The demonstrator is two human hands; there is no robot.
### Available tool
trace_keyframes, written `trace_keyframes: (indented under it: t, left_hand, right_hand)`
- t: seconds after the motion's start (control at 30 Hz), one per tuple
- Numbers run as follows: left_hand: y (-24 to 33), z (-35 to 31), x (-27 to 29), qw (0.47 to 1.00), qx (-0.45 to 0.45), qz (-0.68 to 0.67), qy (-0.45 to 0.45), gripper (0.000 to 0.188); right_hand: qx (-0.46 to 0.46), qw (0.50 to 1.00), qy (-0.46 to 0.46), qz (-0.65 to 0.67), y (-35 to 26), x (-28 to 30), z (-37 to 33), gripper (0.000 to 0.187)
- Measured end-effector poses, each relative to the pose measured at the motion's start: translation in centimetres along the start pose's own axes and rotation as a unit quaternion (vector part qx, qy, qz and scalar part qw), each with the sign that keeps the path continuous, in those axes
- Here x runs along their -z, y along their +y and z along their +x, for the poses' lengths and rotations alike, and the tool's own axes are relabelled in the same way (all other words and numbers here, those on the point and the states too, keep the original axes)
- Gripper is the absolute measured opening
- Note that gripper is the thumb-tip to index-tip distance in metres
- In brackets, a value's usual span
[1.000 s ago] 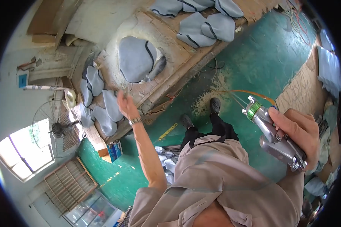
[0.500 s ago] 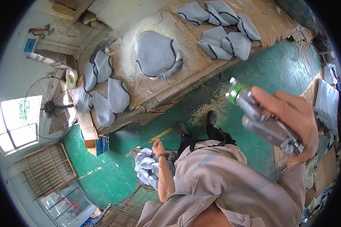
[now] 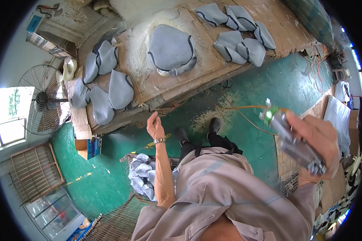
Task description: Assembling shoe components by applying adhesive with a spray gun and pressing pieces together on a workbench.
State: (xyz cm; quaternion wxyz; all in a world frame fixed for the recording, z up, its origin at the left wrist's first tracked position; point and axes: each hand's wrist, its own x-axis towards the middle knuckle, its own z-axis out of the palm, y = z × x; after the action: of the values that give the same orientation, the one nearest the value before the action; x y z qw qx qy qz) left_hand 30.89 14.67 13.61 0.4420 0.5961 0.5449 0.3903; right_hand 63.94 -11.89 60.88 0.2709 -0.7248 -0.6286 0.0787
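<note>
Spray gun [image 3: 295,150], metal, green-collared, one. Location: above the green floor [image 3: 249,156], to the right of the shoes, well apart from the desk [image 3: 142,84]. Right hand [image 3: 318,138]: wrapped around the gun, nozzle end turned left. Left hand [image 3: 155,127]: fingers partly curled near the desk's front edge, no object visible in it; whether thumb and fingers meet cannot be told.

Handling note, by judgement: the gun is best carried with a firm grip and the trigger left unpressed, nozzle turned from body and legs. The orange hose [image 3: 245,107] is best kept slack and off the shoes, without snagging on the desk's edge. The free hand does well to stay out of the nozzle's line.

Counts:
- Grey pieces with dark trim, left group [image 3: 121,89]: five.
- Right group [image 3: 251,52]: six, as far as overlaps allow.
- Large grey piece, middle of the desk [image 3: 169,48]: one; a darker edge shows beneath.
- Grey heap in the wire basket [image 3: 142,172]: uncountable.
- Shoes [image 3: 214,125]: two.
- Wristwatch [image 3: 159,141], left wrist: one.
- Caged fan [image 3: 42,96]: one.
</note>
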Motion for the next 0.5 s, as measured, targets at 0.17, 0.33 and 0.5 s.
trace_keyframes:
  t: [0.17, 0.33, 0.5]
  left_hand:
    - [4.4, 4.4, -2.6, 0.999, -0.047, 0.017, 0.014, 0.024]
    - [7.8, 10.8, -5.6, 0.993, -0.102, -0.012, 0.059, 0.033]
    - [13.7, 14.8, -10.9, 0.982, -0.173, 0.073, 0.0, 0.035]
  right_hand:
    - [-0.124, 0.988, 0.093, 0.003, -2.2, -1.0, -1.5, 0.057]
    - [0.078, 0.997, -0.017, 0.018, 0.3, 0.7, -2.1, 0.065]
    - [0.035, 0.999, 0.036, 0.019, 1.5, 0.9, -2.9, 0.064]
